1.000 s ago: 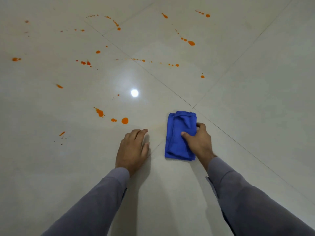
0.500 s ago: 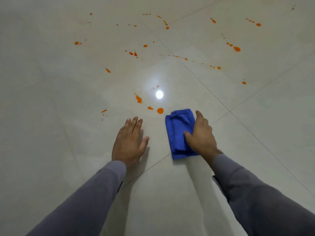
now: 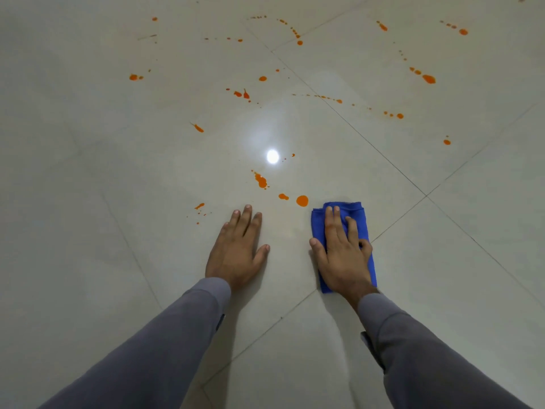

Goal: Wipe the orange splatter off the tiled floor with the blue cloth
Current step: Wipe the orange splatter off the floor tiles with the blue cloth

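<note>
A folded blue cloth lies flat on the pale tiled floor. My right hand presses down on it with fingers spread, covering most of it. My left hand rests flat on the bare tile to the left, holding nothing. Orange splatter dots the floor ahead; the nearest round drop sits just left of the cloth's far corner, with two more blobs beyond it.
More orange drops and thin trails spread across the far tiles, left to right. A bright lamp reflection glares on the glossy tile. Dark grout lines cross diagonally at the right.
My right hand has slid the cloth left and forward, toward the nearest drops, and now lies flat on top instead of gripping its edge. The view has shifted as well.
</note>
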